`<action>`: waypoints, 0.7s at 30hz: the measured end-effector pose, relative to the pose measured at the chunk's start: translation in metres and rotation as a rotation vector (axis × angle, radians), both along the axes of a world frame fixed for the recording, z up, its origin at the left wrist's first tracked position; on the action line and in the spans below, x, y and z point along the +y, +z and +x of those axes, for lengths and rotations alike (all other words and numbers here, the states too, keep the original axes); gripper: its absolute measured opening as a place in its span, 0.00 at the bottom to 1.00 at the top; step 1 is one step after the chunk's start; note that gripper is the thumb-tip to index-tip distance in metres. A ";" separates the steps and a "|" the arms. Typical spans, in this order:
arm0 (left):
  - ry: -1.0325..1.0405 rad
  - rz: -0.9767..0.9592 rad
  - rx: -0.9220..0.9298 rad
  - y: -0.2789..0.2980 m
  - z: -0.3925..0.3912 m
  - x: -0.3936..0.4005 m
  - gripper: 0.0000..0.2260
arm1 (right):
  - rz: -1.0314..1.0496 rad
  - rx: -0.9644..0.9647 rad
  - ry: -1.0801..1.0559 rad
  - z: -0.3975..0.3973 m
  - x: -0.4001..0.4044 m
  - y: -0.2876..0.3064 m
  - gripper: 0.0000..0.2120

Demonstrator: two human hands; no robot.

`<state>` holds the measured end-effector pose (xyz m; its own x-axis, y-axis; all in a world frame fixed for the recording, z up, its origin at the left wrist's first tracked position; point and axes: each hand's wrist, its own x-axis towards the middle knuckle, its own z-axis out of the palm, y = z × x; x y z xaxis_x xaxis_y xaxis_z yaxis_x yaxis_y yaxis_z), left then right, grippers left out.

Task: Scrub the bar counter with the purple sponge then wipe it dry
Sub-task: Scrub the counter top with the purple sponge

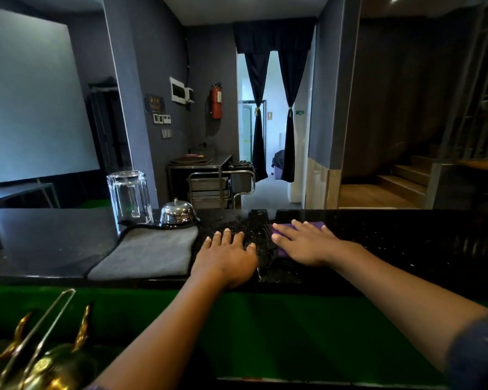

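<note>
Brass pieces: lower left, on the green ledge below the counter; apart from the work.

Counter: black and glossy, running across the whole view; the stretch between and around the two hands shows wet streaks and droplets, while the left end looks dry.

Glass: upturned, standing at the far edge, just beside the bell.

Cloth: grey, folded flat, lying near the front edge, just left of the left hand; not touched by either hand.

Bell: small chrome dome, behind the far corner of the cloth.

Left hand: palm down on the wet counter, fingers straight and slightly spread, gripping nothing; it appears to brace the body.

Sponge: purple, flat on the counter under the right hand, only its far edge and a near corner showing.

Right hand: pressed flat on the sponge, fingers straight and spread over it, not curled round it.

Step in hand: scrubbing, judged from the wet patch and the pressing palm; drying not yet begun.

Next move: likely more passes toward the unwetted stretches; afterwards the sponge must be set aside and the cloth picked up, steering clear of glass and bell.
</note>
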<state>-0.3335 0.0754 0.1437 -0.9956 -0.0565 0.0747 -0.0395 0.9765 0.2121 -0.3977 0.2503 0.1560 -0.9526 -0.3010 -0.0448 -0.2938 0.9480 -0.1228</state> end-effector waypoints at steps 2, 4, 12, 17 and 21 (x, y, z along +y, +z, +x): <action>-0.003 0.015 0.000 0.000 0.001 0.000 0.27 | -0.007 0.009 -0.077 -0.012 -0.020 0.002 0.29; -0.003 0.025 -0.001 0.002 0.001 -0.001 0.27 | -0.015 0.012 -0.127 -0.014 -0.032 0.003 0.29; -0.107 0.204 0.199 0.024 0.016 -0.010 0.22 | 0.026 -0.001 -0.002 0.023 -0.020 -0.003 0.29; -0.078 0.064 0.196 0.034 0.013 -0.073 0.20 | 0.039 0.030 0.066 0.027 -0.015 -0.009 0.29; -0.019 0.137 0.135 0.016 0.006 -0.102 0.20 | 0.014 0.010 0.029 0.007 -0.046 -0.003 0.30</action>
